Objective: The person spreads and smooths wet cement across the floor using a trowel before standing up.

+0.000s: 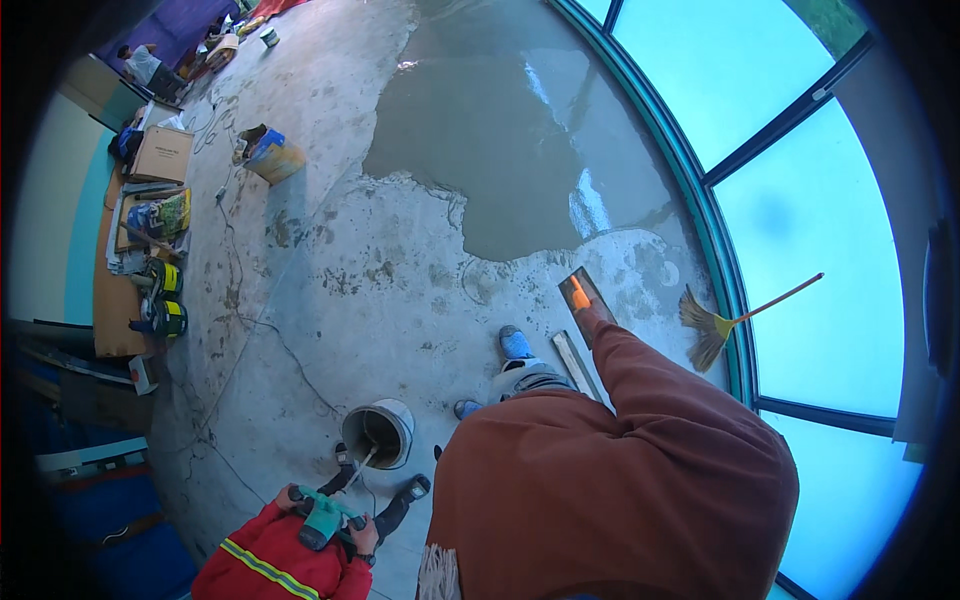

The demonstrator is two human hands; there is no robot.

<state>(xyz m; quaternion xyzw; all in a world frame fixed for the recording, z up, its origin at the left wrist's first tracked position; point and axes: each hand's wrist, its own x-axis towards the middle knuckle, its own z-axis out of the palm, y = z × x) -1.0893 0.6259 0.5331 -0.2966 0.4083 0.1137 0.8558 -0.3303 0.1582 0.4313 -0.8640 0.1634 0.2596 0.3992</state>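
Note:
My right hand (597,312) reaches forward at the end of a brown sleeve, its fingers wrapped round the orange handle of a flat rectangular trowel (570,292). The trowel is over the bare, stained concrete floor (400,290), short of the edge of a smooth, wet grey layer (480,130). A long straight bar (577,362) lies on the floor below my right hand, beside my foot in a blue covering (515,343). My left hand does not show.
At lower left a person in a red jacket (270,555) holds a teal power mixer (322,520), its shaft in a bucket (378,432). A broom (712,328) leans by the windows. A cable (285,345) crosses the floor. Another bucket (272,157) and cardboard boxes (163,155) stand left.

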